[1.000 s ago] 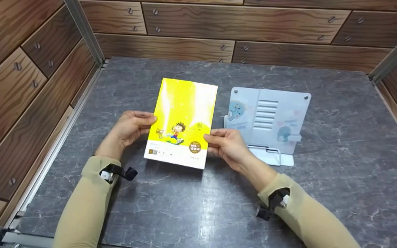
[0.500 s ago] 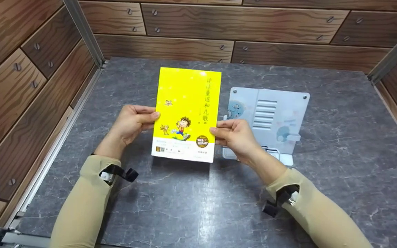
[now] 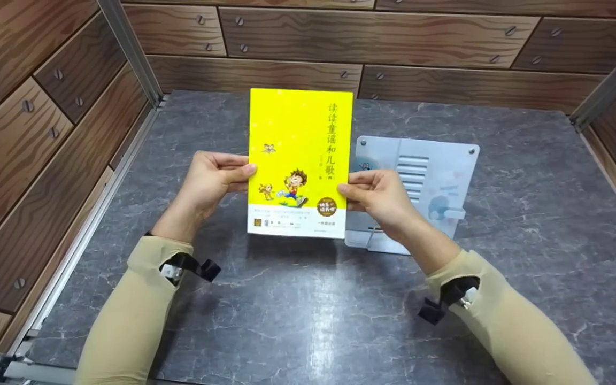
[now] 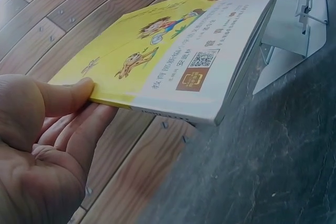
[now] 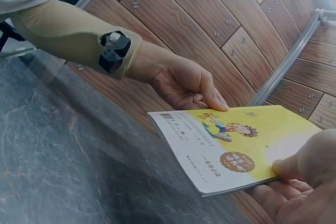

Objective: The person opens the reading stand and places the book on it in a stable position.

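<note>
Held up above the table is a yellow paperback book, its front cover showing a running cartoon child, a dog and a white band along the bottom. My left hand pinches its left edge, thumb on the cover and fingers behind. On the opposite edge my right hand grips in the same manner. The left wrist view shows the book's spine beside the left thumb. A pale blue metal book stand with slots stands upright just right of the book, partly covered by my right hand.
The grey marbled table lies under both forearms. Wood-patterned panels rise at the back and sides, with a metal frame post at the back left corner.
Both hands have raised the book and shifted it rightward, away from me. It has turned more upright and straight, so the glare is gone and the title shows. The stand has stayed put.
</note>
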`<state>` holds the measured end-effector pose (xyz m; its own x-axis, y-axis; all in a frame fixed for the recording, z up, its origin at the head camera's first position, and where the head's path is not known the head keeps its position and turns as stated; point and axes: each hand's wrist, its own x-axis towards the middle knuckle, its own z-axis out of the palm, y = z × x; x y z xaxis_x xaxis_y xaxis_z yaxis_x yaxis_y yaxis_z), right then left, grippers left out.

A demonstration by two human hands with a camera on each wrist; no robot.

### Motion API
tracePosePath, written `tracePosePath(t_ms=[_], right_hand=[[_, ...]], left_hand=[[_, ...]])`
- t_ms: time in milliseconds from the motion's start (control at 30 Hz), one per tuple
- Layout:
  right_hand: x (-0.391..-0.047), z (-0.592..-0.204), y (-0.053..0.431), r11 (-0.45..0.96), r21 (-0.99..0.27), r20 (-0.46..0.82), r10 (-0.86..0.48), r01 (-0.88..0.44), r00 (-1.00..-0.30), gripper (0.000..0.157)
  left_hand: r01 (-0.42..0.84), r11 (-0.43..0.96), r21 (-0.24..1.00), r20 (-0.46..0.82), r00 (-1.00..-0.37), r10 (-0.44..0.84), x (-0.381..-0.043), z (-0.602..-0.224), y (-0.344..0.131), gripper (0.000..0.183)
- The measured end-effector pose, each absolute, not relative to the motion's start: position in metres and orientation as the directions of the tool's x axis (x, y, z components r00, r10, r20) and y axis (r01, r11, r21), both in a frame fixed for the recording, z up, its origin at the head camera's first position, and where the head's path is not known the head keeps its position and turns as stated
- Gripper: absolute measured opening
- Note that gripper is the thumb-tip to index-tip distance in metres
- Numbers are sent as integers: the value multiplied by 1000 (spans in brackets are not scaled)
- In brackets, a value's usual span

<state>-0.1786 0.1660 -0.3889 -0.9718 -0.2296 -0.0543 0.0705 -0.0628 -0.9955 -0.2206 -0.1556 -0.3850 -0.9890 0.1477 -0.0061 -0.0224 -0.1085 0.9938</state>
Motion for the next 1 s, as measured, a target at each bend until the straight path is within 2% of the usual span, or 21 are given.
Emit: tracePosePath(t_ms=[400,600,1000], right_hand=[[-185,-374,188,-57,-998,9,-261,6,-965,28],[-188,-369,197,-89,-996,30,-248,-8,-968,29],[-191,-358,221,-66,-995,83,-234,-69,-969,30]], left_hand=[[29,-94,995,43,-986,159,-222,-368,-141,26],[45,-132,990,67,-983,170,-226,-361,-130,26],[85,-118,989,107,-975,193,-230,-350,-109,21]])
